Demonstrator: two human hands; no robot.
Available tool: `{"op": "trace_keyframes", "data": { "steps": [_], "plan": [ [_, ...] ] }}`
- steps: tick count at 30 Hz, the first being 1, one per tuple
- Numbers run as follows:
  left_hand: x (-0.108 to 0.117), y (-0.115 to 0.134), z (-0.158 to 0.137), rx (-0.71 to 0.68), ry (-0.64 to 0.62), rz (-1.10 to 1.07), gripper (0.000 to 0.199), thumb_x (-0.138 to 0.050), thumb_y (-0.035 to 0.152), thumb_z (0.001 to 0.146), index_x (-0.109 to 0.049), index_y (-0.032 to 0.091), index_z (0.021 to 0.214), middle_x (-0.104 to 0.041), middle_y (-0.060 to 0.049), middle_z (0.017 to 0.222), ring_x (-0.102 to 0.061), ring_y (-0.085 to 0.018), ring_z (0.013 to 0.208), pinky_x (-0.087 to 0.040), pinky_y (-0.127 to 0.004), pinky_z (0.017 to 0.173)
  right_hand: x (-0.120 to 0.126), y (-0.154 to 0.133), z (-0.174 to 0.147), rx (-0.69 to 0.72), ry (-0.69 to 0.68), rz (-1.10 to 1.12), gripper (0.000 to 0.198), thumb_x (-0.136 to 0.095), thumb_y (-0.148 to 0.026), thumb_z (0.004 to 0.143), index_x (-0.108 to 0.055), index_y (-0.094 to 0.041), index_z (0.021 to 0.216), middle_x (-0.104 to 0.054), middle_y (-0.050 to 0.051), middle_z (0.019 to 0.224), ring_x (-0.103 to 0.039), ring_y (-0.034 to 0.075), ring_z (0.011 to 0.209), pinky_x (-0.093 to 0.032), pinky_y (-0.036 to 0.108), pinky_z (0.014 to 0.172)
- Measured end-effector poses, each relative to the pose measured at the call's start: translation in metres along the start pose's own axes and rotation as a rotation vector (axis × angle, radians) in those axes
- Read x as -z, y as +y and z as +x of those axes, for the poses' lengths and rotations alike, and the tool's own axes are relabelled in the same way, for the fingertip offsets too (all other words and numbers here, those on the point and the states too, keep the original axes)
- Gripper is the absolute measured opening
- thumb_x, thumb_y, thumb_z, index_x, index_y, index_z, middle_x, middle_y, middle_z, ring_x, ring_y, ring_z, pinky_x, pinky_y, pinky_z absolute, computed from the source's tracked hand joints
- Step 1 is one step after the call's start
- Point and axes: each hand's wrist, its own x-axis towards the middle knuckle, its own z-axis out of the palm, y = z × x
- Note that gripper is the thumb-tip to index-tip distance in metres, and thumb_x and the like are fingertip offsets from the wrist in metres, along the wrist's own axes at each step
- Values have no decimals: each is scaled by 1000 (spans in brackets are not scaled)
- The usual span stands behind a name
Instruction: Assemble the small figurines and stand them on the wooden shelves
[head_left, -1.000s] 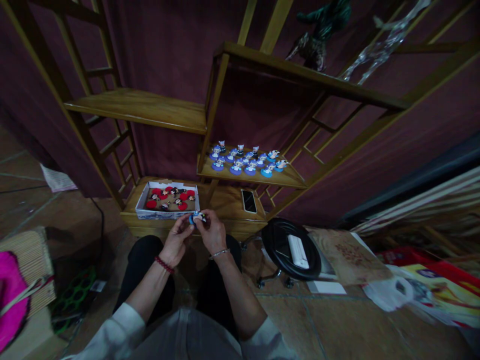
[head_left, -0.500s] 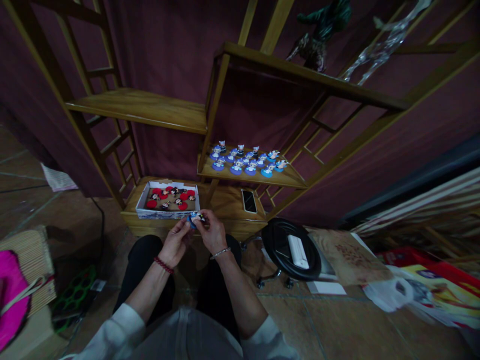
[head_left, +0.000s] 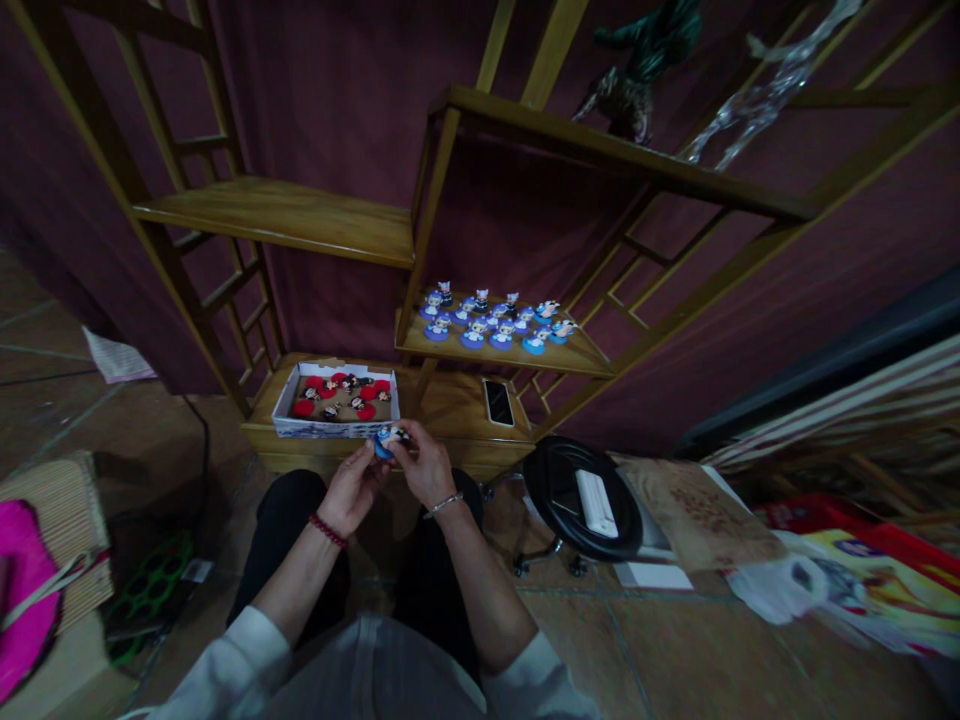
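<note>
Between my two hands is a small toy figurine (head_left: 386, 440) with a blue base and a white-and-blue body. The fingers of my left hand (head_left: 354, 487) pinch its base from the left. My right hand (head_left: 426, 464) grips its upper part from the right. Just beyond them sits an open white cardboard box (head_left: 337, 430), in which several dark figurines with red bases (head_left: 365, 410) lie loosely. On the shelf (head_left: 581, 352) to the upper right stand several figurines with purple or blue bases (head_left: 475, 333), with darker ones at the back.
A phone (head_left: 499, 403) lies on the low wooden cabinet right of the box. To my right, a round black stool (head_left: 551, 455) carries a white object (head_left: 597, 503). Higher up are a green statue (head_left: 651, 50) and a clear figure (head_left: 772, 90). Shelf posts frame both sides.
The figurine has tilted slightly and shifted a little down and left in my fingers. Both hands keep hold of it; everything around them stays put.
</note>
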Motion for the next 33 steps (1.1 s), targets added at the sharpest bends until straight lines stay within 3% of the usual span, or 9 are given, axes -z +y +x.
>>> {"op": "trace_keyframes", "data": {
  "steps": [6,19,33],
  "plan": [
    [0,-1,0,5,-3,-10,16,-67,23,68,-63,11,77,-64,-1,67,-58,-9,61,-46,-19,58,1,3,-1,-10,-1,-51,20,-52,-26,78,-54,-26,98,-64,-2,88,-62,14,77,-48,24,73],
    [3,-2,2,44,22,1,8,-57,17,76,-62,12,81,-66,-4,76,-60,-11,67,-48,-21,62,1,8,-2,-18,20,-40,20,-52,-25,78,-54,-25,97,-64,-1,87,-62,14,77,-48,26,74],
    [-2,-1,-1,74,38,-43,11,-51,14,80,-62,12,80,-65,-4,76,-60,-10,67,-48,-20,63,2,5,-1,-62,-14,28,22,-53,-24,77,-54,-25,99,-64,-1,88,-63,13,75,-52,23,66]
  ]
}}
